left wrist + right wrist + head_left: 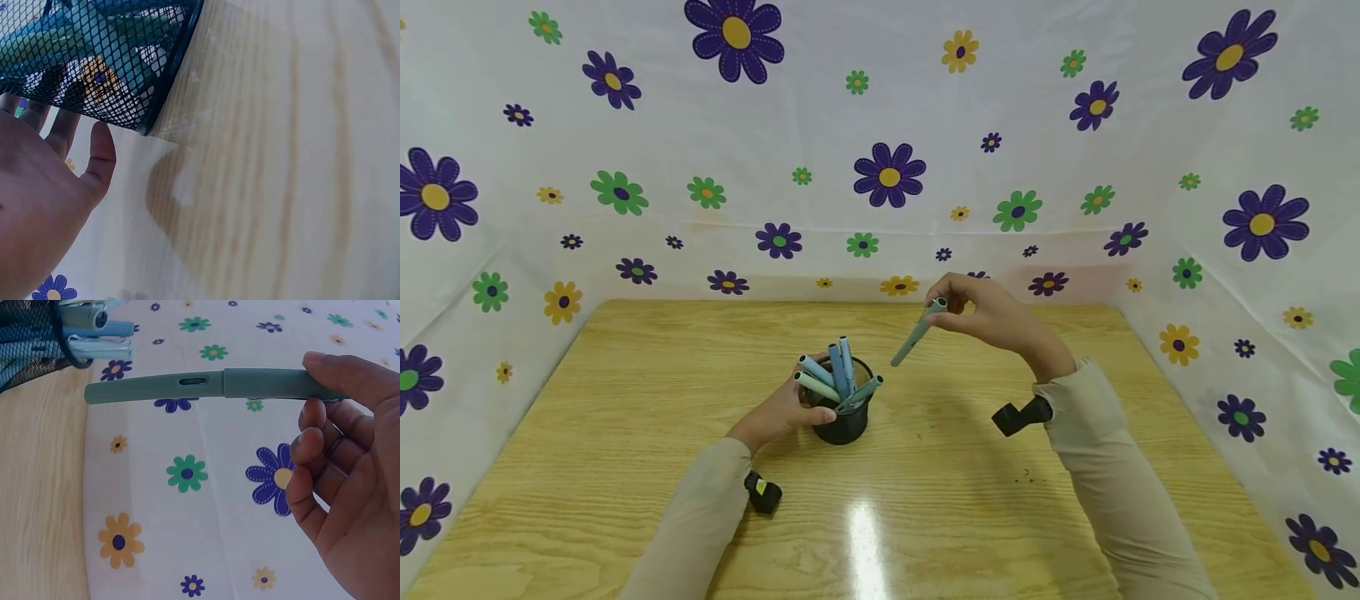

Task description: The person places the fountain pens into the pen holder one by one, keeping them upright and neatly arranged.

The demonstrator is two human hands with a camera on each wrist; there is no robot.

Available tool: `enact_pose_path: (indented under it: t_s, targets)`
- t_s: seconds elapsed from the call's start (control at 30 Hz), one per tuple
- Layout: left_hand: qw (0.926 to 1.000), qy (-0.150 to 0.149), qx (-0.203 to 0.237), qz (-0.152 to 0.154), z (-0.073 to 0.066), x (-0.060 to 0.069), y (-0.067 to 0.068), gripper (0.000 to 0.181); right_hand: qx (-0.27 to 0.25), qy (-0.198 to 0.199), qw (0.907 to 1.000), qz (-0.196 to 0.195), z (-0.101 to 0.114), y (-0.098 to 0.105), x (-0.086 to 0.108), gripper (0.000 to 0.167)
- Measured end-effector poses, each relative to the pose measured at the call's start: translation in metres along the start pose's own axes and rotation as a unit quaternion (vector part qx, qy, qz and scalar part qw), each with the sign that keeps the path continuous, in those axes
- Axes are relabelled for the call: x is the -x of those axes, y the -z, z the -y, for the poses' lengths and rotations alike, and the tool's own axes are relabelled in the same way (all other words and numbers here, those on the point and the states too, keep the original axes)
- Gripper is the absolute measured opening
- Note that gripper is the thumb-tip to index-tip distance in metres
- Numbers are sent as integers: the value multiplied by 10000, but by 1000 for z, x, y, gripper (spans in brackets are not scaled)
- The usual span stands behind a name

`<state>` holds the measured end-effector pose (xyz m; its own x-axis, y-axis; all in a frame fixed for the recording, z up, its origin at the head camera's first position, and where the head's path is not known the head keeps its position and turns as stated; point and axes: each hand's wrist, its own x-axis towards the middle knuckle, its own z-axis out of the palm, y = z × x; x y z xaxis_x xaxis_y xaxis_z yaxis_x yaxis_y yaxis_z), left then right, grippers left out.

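A black mesh pen cup (842,428) stands upright on the table, with several blue and green pens (837,373) leaning in it. My left hand (786,410) holds the cup from its left side, thumb at the front; in the left wrist view, the fingers of the left hand (47,169) lie along the mesh (125,103). To the right of the cup and above the table, my right hand (992,314) pinches a capped grey-green pen (917,335) near one end. The right wrist view shows this pen (156,387) whole, a small slot in its barrel, apart from the cup.
The wooden table (647,400) meets a flowered white cloth (820,125) at the back and both sides. A few tiny dark specks (1028,477) lie at the right of the table. Black wrist cameras (763,493) sit on both sleeves.
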<state>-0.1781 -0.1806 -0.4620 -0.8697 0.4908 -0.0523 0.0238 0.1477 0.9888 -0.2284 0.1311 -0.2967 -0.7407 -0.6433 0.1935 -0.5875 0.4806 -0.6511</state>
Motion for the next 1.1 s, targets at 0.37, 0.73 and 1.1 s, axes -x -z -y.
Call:
enact_pose_path:
  t_s: [0.37,0.73,1.1]
  targets:
    - [10000,-79,27,20,-1,2,0,92,-112,320,9988,355,26,-10,-19,19]
    - [9999,-108,13,8,-1,1,0,89,28,660,9953,706,40,-28,-32,18]
    - [10000,-34,52,60,-1,0,-1,90,153,773,9909,1093,49,-42,-38,20]
